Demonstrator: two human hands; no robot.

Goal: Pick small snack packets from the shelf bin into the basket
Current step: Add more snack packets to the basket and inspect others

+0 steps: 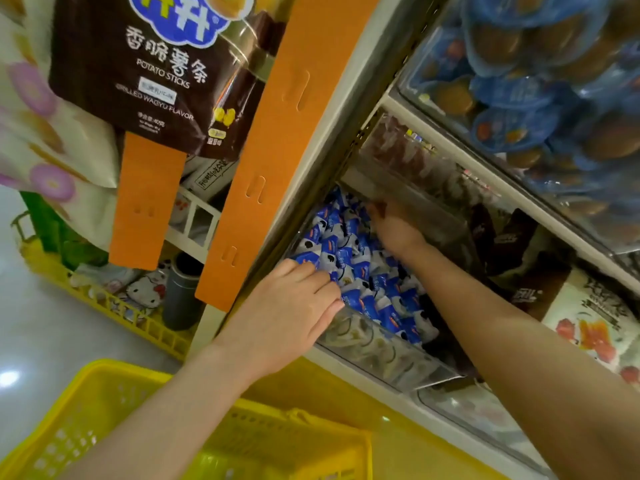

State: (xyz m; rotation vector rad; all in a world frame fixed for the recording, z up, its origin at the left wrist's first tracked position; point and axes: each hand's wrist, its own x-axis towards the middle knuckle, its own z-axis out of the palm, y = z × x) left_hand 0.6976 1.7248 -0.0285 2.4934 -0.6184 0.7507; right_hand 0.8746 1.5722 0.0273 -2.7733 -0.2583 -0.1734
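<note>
A clear plastic shelf bin point(381, 355) holds several small blue-and-white snack packets point(349, 258). My left hand point(291, 306) reaches into the bin's near end, its fingers lying on the packets; whether it holds one is hidden under the fingers. My right hand point(391, 226) is deeper in the bin at its far side, fingers down among the packets, and its grip is hidden too. A yellow perforated basket point(263, 431) sits below my left forearm at the bottom of the view.
An orange shelf upright point(273, 143) stands left of the bin, with a brown potato-sticks bag point(145, 71) hanging beside it. A yellow crate point(114, 306) of goods sits on the floor at left. Dark packets point(512, 244) and blue-wrapped snacks point(540, 81) fill neighbouring shelves.
</note>
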